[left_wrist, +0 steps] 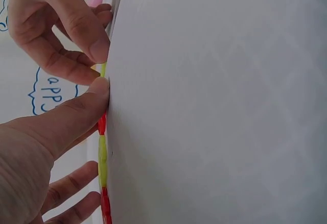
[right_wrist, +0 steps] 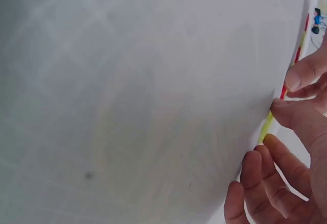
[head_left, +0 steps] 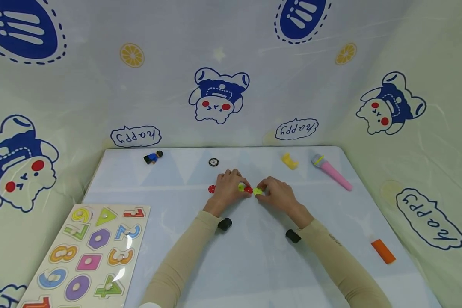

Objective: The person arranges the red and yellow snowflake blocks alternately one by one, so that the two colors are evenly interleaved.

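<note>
Red and yellow-green snowflake building discs lie in a row on the white table point(head_left: 262, 265). At the row's right end, my right hand point(head_left: 280, 194) pinches a yellow-green snowflake disc point(head_left: 257, 191) between thumb and finger. Just left of it, my left hand point(head_left: 228, 187) pinches a red snowflake disc point(head_left: 248, 190). Another red disc point(head_left: 212, 189) shows past the left hand, which covers the middle of the row. The left wrist view shows a yellow-green disc point(left_wrist: 103, 160) edge-on below the thumb. Whether the two pinched discs interlock, I cannot tell.
A number-and-shape puzzle board point(head_left: 96, 256) lies at left. Along the back are a toy figure point(head_left: 152, 157), a small wheel point(head_left: 213, 162), a yellow piece point(head_left: 289, 161) and a pink toy microphone point(head_left: 333, 172). An orange block point(head_left: 383, 251) lies at right.
</note>
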The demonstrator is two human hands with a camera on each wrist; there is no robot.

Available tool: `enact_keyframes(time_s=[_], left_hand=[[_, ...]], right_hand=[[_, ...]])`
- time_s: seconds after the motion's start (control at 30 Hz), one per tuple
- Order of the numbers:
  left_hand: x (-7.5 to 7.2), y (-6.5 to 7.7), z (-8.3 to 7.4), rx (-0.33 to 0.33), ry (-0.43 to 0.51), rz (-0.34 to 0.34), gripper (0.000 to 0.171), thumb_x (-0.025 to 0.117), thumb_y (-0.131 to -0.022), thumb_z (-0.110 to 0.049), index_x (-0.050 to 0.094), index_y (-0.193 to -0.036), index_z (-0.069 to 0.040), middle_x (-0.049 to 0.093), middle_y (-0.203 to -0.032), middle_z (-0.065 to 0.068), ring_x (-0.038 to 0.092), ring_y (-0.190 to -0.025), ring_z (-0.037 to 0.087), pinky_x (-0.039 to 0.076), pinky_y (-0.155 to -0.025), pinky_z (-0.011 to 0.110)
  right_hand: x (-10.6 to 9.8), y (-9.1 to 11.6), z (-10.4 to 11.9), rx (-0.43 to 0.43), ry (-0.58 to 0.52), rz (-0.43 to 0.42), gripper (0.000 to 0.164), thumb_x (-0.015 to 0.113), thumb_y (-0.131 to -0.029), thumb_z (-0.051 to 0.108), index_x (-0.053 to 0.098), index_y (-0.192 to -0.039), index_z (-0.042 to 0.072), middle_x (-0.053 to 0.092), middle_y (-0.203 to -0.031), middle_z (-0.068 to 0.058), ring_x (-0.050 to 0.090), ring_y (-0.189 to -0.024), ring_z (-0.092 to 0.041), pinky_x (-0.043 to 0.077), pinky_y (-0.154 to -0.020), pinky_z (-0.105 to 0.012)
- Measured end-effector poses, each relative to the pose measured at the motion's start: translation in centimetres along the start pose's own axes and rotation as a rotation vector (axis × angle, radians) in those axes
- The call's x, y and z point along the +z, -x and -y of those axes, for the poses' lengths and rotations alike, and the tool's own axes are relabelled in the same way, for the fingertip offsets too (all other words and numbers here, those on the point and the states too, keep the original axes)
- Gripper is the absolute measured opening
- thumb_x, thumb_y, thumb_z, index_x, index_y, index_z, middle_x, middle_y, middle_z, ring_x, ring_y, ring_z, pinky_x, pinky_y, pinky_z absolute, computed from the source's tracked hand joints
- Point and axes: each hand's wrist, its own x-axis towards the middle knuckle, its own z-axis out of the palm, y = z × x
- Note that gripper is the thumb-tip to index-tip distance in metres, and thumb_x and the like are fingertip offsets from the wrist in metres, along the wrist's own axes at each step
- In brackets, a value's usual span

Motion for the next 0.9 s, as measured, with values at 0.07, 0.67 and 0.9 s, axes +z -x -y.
enact_keyframes(time_s=[0.07,0.67,0.9], left_hand=[[-0.01,-0.02,0.01,0.001,-0.003,-0.003,0.029,0.089,-0.092,-0.043,0.086,-0.116,-0.027,0.065,-0.128,0.005,0.056,-0.125,0.029,0.044,-0.112,0.053],[-0.11,0.01,0.04,0.006,0.002,0.003,0.029,0.088,-0.093,-0.043,0.086,-0.117,-0.026,0.065,-0.129,0.006,0.056,-0.125,0.03,0.043,-0.113,0.054],[-0.01,0.1,0.1,0.004,0.004,0.0,0.03,0.088,-0.093,-0.043,0.086,-0.118,-0.026,0.065,-0.13,0.006,0.056,-0.126,0.03,0.044,-0.113,0.054]], right_hand=[[-0.16,-0.06,0.03,0.013,-0.014,0.007,0.033,0.088,-0.094,0.025,0.076,-0.12,0.009,0.072,-0.109,-0.005,0.065,-0.088,-0.018,0.058,-0.083,-0.039],[0.21,-0.05,-0.4,-0.031,-0.017,-0.013,0.033,0.087,-0.095,0.024,0.077,-0.124,0.011,0.072,-0.108,-0.006,0.063,-0.082,-0.015,0.055,-0.075,-0.032],[0.35,0.0,-0.57,-0.046,-0.027,-0.02,0.034,0.087,-0.095,0.024,0.077,-0.125,0.011,0.071,-0.108,-0.005,0.062,-0.081,-0.014,0.054,-0.074,-0.031]])
